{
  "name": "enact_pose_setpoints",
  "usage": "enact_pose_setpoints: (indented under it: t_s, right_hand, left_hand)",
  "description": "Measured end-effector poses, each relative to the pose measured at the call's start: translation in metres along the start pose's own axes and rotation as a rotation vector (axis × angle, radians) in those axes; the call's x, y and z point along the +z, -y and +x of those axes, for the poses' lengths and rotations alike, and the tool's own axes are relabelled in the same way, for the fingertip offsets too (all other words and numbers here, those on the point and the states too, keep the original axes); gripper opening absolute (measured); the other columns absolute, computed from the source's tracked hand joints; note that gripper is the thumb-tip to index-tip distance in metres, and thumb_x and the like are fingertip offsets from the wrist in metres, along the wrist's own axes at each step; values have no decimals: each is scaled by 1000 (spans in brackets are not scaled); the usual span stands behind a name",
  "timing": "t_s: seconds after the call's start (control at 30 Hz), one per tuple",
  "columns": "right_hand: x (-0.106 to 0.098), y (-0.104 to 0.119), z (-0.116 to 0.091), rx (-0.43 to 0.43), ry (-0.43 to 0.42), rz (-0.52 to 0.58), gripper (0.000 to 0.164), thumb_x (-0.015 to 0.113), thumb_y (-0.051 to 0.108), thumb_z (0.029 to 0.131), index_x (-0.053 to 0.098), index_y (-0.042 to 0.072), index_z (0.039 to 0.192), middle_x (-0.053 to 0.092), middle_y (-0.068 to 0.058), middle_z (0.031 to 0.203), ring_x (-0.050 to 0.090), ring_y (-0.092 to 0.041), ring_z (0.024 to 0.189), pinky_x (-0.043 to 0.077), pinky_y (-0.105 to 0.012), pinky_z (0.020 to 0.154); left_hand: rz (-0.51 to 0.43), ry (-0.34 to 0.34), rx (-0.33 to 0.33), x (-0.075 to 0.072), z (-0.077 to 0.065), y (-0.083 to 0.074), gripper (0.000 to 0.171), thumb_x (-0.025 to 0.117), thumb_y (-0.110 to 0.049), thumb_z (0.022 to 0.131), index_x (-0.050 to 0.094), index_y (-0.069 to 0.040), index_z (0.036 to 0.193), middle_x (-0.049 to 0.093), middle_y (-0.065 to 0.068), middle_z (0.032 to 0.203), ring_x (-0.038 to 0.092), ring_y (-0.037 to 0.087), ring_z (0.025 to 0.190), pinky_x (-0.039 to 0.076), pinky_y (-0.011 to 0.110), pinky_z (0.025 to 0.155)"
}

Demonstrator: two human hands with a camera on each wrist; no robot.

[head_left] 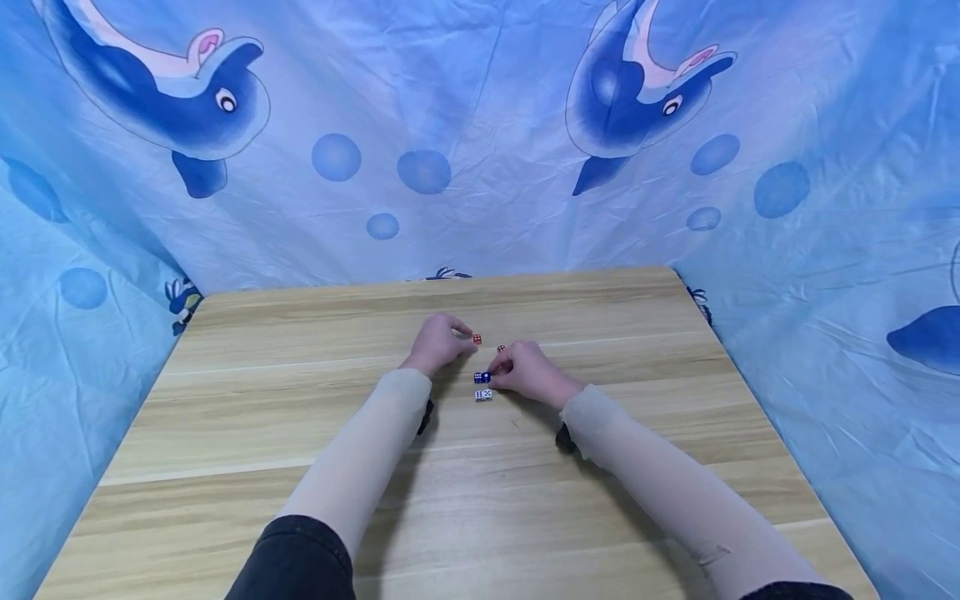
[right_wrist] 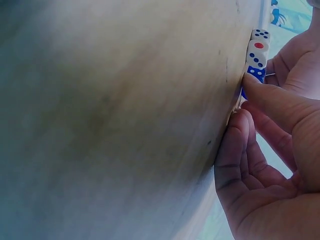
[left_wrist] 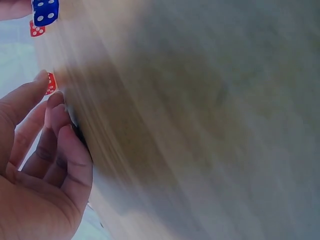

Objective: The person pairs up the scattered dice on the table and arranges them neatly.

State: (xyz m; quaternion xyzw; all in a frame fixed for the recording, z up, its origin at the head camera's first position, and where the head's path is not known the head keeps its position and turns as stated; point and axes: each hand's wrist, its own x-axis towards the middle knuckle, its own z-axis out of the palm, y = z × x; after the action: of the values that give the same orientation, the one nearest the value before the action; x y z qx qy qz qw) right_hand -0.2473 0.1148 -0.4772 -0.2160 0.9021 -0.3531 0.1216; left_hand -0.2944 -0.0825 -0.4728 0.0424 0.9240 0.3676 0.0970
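My left hand (head_left: 442, 342) is at the far middle of the table, thumb and fingertips on either side of a red die (head_left: 477, 339), which also shows between them in the left wrist view. A second red die (head_left: 501, 348) lies just to its right, beyond my right hand (head_left: 531, 372). The right hand pinches the right end of a pair of blue dice (head_left: 482, 377) standing side by side. Its thumb (right_wrist: 275, 100) overlaps the blue die (right_wrist: 256, 73) in the right wrist view. Nearer to me, two white dice (head_left: 483, 395) sit side by side in front of the blue pair.
The wooden table (head_left: 465, 517) has its far edge against a blue curtain (head_left: 480, 225) printed with dolphins and bubbles. More of this cloth hangs along both sides. Both forearms reach in over the near part of the tabletop.
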Motion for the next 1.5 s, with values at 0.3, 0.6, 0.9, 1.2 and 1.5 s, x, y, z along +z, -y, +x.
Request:
enact_pose_setpoints:
  t_s: [0.3, 0.6, 0.9, 1.2, 1.5]
  right_hand:
    - [-1, 1, -2, 0, 3, -4, 14, 86, 14, 83, 80, 10, 95, 69, 8, 75, 61, -11, 72, 50, -30, 70]
    - [-1, 3, 0, -4, -7, -22, 13, 86, 13, 83, 81, 11, 95, 70, 8, 80, 63, -9, 73, 52, -28, 71]
    - [-2, 4, 0, 9, -4, -5, 13, 87, 13, 83, 80, 10, 94, 68, 8, 77, 61, -12, 74, 50, -30, 71]
    - [0, 3, -3, 9, -3, -5, 15, 87, 13, 83, 80, 10, 96, 69, 8, 78, 61, -11, 75, 51, -30, 73]
    - [1, -1, -1, 12, 2, -4, 16, 87, 15, 83, 80, 10, 97, 69, 8, 77, 62, -11, 72, 51, -29, 71]
  left_hand:
    - [47, -13, 18, 3, -2, -8, 20, 85, -19, 85, 80, -12, 102, 69, 5, 120, 59, 25, 110, 49, 39, 87]
    - [82, -5, 24, 0, -3, -13, 13, 83, -14, 87, 80, -12, 99, 71, 5, 115, 60, 23, 99, 50, 36, 76]
    - [85, -6, 49, 0, -2, -12, 9, 83, -14, 85, 81, -13, 94, 72, 4, 110, 61, 24, 102, 49, 39, 85]
    - [105, 17, 90, 2, -11, -8, 7, 85, -14, 83, 81, -14, 89, 73, 2, 105, 62, 24, 103, 49, 40, 90]
    - [128, 36, 92, 0, -23, -7, 5, 85, -15, 83, 81, -15, 86, 73, 1, 104, 63, 23, 99, 51, 39, 83]
